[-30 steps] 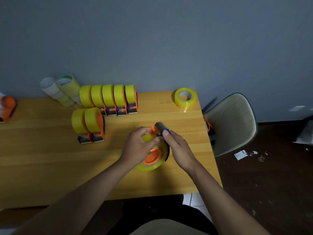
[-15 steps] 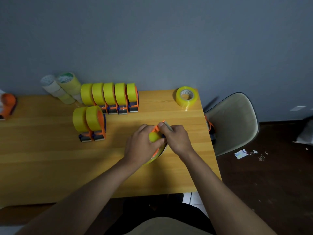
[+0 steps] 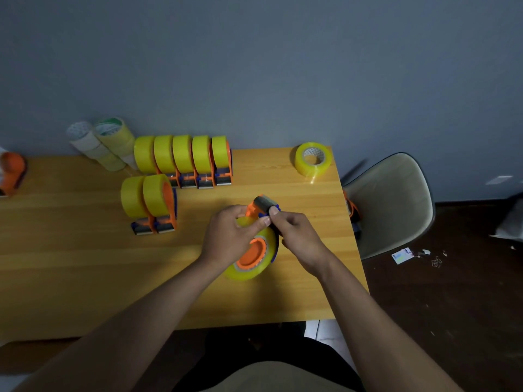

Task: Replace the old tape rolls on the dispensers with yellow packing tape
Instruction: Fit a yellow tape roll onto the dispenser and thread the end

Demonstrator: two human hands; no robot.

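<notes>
Left hand (image 3: 227,236) is gripping the roll (image 3: 249,258) on the dispenser (image 3: 261,206); right hand (image 3: 297,236) is pinching its head. Tape may be sticking crooked if the roll is slipping.

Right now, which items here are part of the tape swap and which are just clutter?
In the job:
- dispenser with yellow roll, held by left hand and right hand
- seven loaded dispensers
- spare yellow roll

Lying about:
- chair
- card on floor
</notes>
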